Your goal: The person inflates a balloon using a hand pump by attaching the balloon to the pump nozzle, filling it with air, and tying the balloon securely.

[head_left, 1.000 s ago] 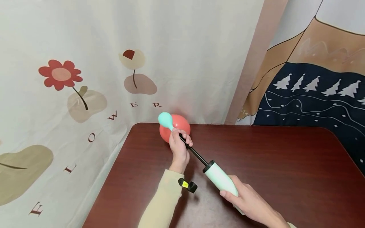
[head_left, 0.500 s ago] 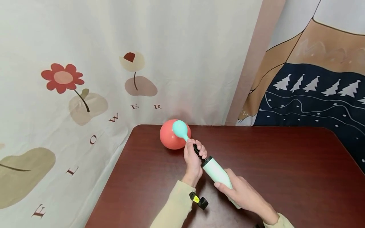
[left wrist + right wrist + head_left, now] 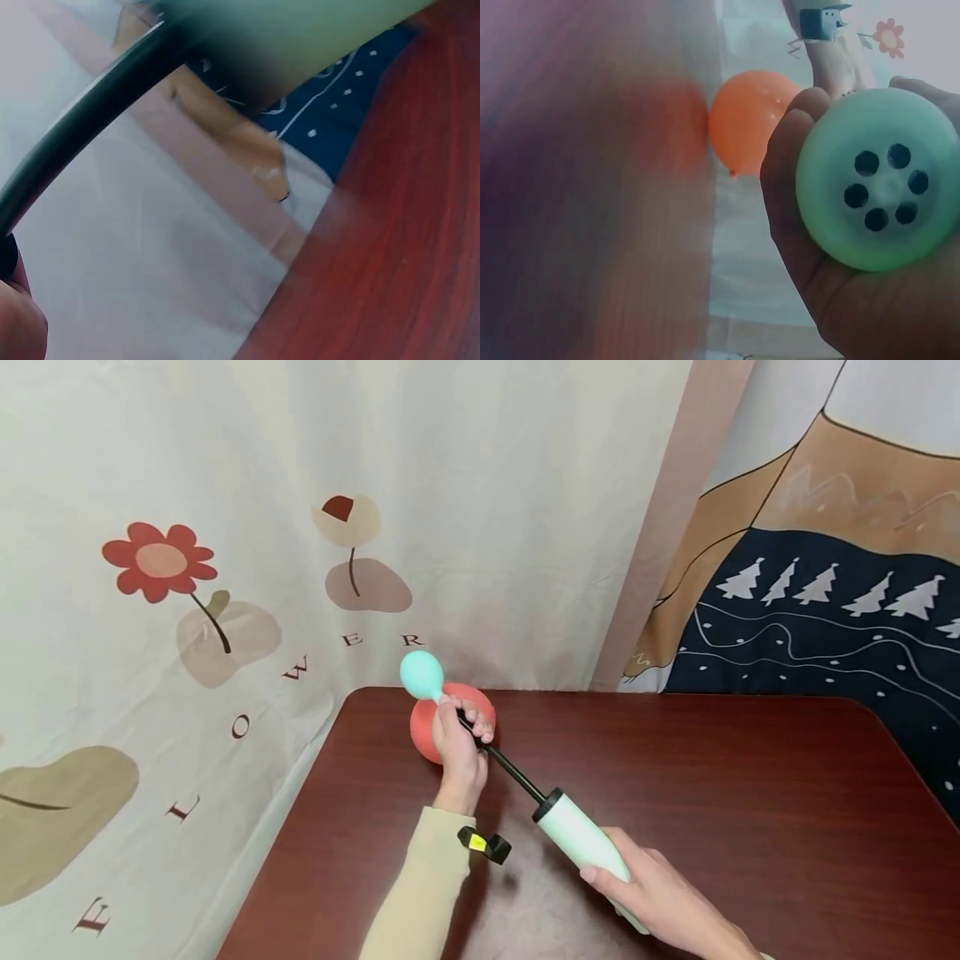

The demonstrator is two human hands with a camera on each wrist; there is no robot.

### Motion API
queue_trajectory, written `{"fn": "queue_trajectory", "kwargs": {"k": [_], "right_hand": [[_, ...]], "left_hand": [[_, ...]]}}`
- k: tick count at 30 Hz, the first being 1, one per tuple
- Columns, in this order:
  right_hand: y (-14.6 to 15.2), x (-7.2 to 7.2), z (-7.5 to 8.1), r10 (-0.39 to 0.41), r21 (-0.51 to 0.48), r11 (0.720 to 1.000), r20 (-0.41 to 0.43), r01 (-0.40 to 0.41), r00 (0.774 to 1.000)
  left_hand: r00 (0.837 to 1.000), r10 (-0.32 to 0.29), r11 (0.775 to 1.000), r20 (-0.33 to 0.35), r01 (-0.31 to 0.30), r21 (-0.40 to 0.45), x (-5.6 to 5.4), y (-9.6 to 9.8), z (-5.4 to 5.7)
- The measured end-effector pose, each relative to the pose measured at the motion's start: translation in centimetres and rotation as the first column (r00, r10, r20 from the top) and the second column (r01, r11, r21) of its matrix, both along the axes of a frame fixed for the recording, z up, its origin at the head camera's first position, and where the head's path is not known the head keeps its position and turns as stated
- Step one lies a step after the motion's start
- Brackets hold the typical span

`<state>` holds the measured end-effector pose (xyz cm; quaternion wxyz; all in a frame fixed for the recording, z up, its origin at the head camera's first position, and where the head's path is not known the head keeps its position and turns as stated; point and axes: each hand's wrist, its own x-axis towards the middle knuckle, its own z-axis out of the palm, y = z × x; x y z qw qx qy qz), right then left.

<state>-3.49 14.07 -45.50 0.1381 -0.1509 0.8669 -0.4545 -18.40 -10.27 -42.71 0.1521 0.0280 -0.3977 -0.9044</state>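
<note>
A hand balloon pump with a mint-green barrel point(image 3: 585, 835) slants across the table, its black rod point(image 3: 517, 772) drawn out long. My left hand point(image 3: 461, 747) grips the black nozzle end, the thumb up by the neck of a small turquoise balloon point(image 3: 422, 675). That balloon is partly inflated and points up to the left. My right hand point(image 3: 667, 893) wraps round the lower barrel; in the right wrist view the barrel's round end point(image 3: 887, 196) shows several dark holes. Behind my left hand sits a larger inflated red balloon point(image 3: 425, 731), knotted point(image 3: 733, 174) and partly covered by the hand.
The dark red-brown table point(image 3: 675, 760) reaches back to a pale curtain point(image 3: 510, 510) printed with flowers and letters. A navy cloth with white trees point(image 3: 817, 610) hangs at the right. A black strap device point(image 3: 483, 843) sits on my left wrist.
My left hand first came toward the barrel, sliding the rod in, then moved back up-left, drawing it out again. The turquoise balloon looks slightly larger. My right hand has shifted only a little.
</note>
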Motion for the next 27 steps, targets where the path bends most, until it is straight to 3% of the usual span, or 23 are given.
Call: {"fn": "queue_trajectory", "kwargs": {"k": [4, 13, 18, 22, 27], "right_hand": [[0.3, 0.0, -0.4, 0.027, 0.022, 0.999, -0.037, -0.026, 0.999], [-1.8, -2.0, -0.3, -0.009, -0.014, 1.0, -0.122, 0.008, 0.992], [-2.4, -2.5, -0.7, -0.025, -0.043, 0.999, -0.115, 0.021, 0.993], [-2.6, -1.9, -1.2, -0.035, -0.073, 0.997, -0.061, 0.031, 0.998], [-1.5, -1.0, -0.7, 0.004, -0.048, 0.999, 0.007, -0.004, 1.0]], "left_hand": [[1.0, 0.006, 1.0, 0.012, -0.006, 0.011, 0.1, -0.2, -0.3], [0.996, -0.084, 0.993, 0.021, 0.085, -0.078, 2.4, 3.4, -2.1], [0.995, -0.096, 0.99, 0.026, 0.099, -0.097, 3.3, 4.4, -2.9], [0.995, -0.083, 0.99, 0.048, 0.088, -0.113, 3.1, 3.9, -2.9], [0.999, -0.012, 0.998, 0.04, 0.014, -0.061, 1.8, 1.8, -1.7]]}}
